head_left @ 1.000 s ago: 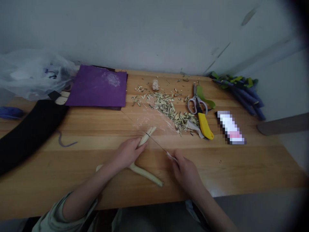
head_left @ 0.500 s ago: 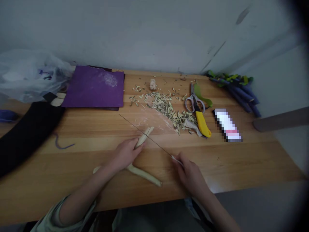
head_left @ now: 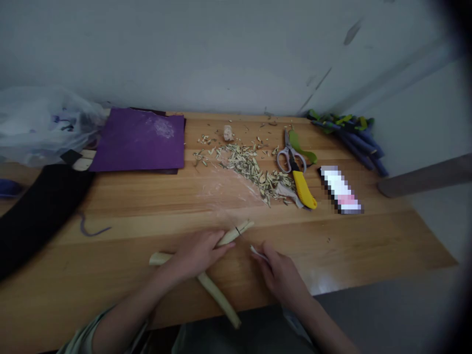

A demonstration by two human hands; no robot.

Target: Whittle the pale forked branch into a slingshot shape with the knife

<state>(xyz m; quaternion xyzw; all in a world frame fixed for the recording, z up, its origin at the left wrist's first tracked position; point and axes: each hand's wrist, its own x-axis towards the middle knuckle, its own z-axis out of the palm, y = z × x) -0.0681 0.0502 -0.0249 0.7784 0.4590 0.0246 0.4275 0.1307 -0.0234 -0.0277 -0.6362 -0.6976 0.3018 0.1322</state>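
My left hand is closed around one arm of a peeled, pale forked branch. One prong points down toward the table's front edge, and another end shows left of my wrist. In my right hand is the pale handle of a long, very thin tool, either a fine saw or a file. Its blade is smeared by motion and crosses the branch near the tip, where a dark line shows. The branch tip, beyond my left fingers, looks split or notched.
Wood shavings lie mid-table, with scissors and a yellow utility knife beside them. Further right are a phone and a bundle of sticks. A purple sheet, plastic bag and black cloth occupy the left.
The held branch has turned flatter to the right and come nearer to me; its lower prong now points more toward me. My right hand has come closer to the branch, with less blade between.
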